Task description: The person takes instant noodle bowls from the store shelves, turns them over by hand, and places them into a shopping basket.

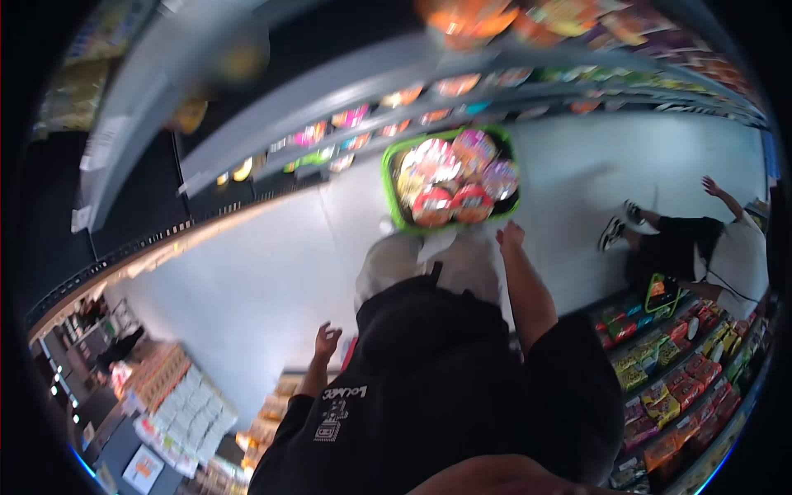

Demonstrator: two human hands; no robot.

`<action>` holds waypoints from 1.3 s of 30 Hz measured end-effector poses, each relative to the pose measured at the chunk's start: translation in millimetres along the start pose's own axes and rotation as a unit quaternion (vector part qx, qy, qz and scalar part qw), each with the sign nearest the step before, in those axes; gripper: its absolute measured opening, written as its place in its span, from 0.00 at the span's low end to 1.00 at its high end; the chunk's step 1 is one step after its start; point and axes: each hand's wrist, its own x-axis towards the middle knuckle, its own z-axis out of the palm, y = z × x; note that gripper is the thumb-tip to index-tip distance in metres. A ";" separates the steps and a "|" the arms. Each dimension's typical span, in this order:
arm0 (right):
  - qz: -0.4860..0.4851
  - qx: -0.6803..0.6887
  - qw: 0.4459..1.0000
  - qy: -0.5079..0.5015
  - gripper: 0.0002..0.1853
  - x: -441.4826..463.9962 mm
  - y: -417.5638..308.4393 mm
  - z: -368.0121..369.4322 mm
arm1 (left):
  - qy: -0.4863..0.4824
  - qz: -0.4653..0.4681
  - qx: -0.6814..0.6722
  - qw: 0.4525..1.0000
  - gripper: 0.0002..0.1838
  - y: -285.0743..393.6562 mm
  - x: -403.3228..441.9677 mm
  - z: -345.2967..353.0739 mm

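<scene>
A green-rimmed shopping basket (389, 183) is in front of my legs, filled with several round tubs (473, 203) with bright red, purple and yellow lids, which look like instant noodle bowls. Just beside its near right corner is my right hand (511, 236), its fingers curled closed; whether it grips part of the basket is hidden. My left hand (327, 338) hangs low at my side, away from the basket. Its fingers are loosely bent and apart, with nothing in them.
Blurred shelves (330, 115) of packaged food curve along the far side. Another person (701, 247) with a green basket (662, 294) is at the right, beside racks of colourful packets (660, 404). Stacked boxes (191, 400) stand lower left on the pale floor (239, 264).
</scene>
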 end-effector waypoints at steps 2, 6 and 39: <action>-0.065 0.086 0.994 0.004 0.17 -19.7 -90.8 -27.1 | -0.006 0.043 0.044 0.998 0.39 -1.2 28.5 5.7; -0.366 0.143 0.918 0.063 0.25 -79.8 -293.5 -64.3 | -0.011 0.047 -0.026 0.999 0.41 66.1 58.4 25.3; -0.661 0.166 0.589 -0.435 0.59 -521.3 -560.5 -32.5 | 0.004 0.512 -0.215 0.832 0.37 494.6 -79.6 17.9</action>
